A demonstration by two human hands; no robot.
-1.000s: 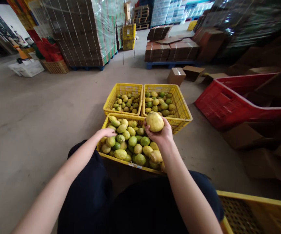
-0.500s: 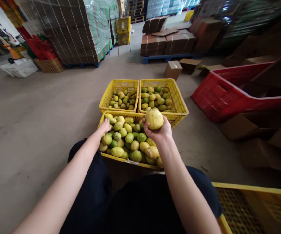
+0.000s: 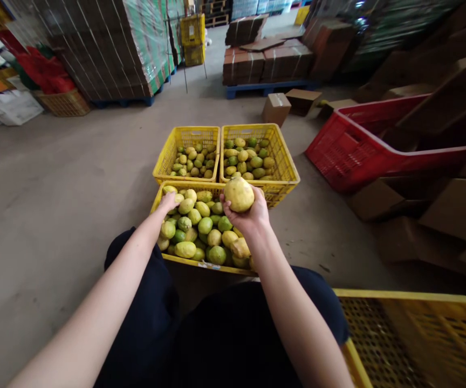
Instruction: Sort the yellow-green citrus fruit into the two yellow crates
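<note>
A large pale yellow fruit (image 3: 239, 194) rests in my right hand (image 3: 255, 214), palm up, above the right side of the near yellow crate (image 3: 217, 269). That crate is full of yellow and green fruits. At its left back corner my left hand (image 3: 169, 202) has its fingers closed round a yellow fruit (image 3: 179, 198) among the others. Two more yellow crates stand just behind, the back left one (image 3: 164, 161) and the back right one (image 3: 287, 161), each partly filled with similar smaller-looking fruits.
A red crate (image 3: 350, 151) with cardboard stands to the right, with boxes (image 3: 411, 242) beside it. Another yellow crate (image 3: 398, 295) is at the lower right. Wrapped stacks on blue pallets (image 3: 271, 88) stand behind.
The view has shifted a little, so everything sits further left. My left hand has closed on a fruit at the crate's corner. The large fruit is still in my right hand.
</note>
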